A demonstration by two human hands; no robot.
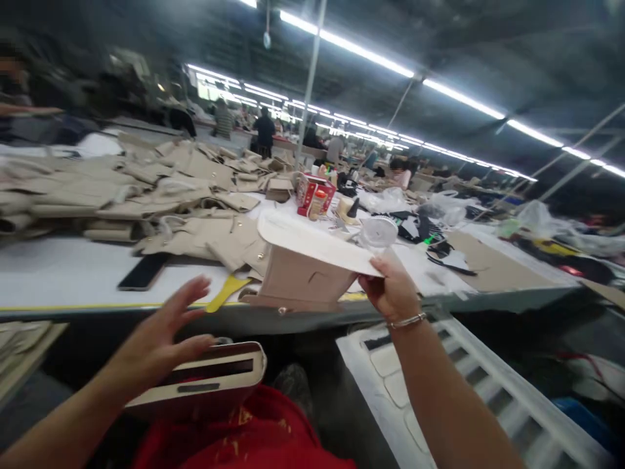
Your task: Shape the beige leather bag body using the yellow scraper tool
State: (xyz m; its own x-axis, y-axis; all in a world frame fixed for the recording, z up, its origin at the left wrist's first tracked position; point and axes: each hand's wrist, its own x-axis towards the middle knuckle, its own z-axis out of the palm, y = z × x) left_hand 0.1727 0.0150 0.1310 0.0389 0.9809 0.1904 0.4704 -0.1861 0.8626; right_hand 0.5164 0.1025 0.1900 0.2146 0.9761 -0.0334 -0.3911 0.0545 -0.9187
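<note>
My right hand [390,290] grips the edge of a beige bag panel with a pale flap [312,277], holding it up at the table's front edge. The panel has a small curved slit, and a metal stud shows near its lower edge. My left hand [166,332] is open, fingers spread, with nothing in it. Just under it, a boxy bag body [219,378] with a pale rim and a dark strip rests by my lap; my wrist partly covers it. Between the left hand and the panel lies a flat yellow tool [224,292].
Beige bag pieces [190,172] are heaped over the left of the table. A phone [144,270] lies near the front edge. A red box [312,192], a clear tape roll [378,231] and plastic bags stand behind. A white slatted rack [478,371] is low right. People work far back.
</note>
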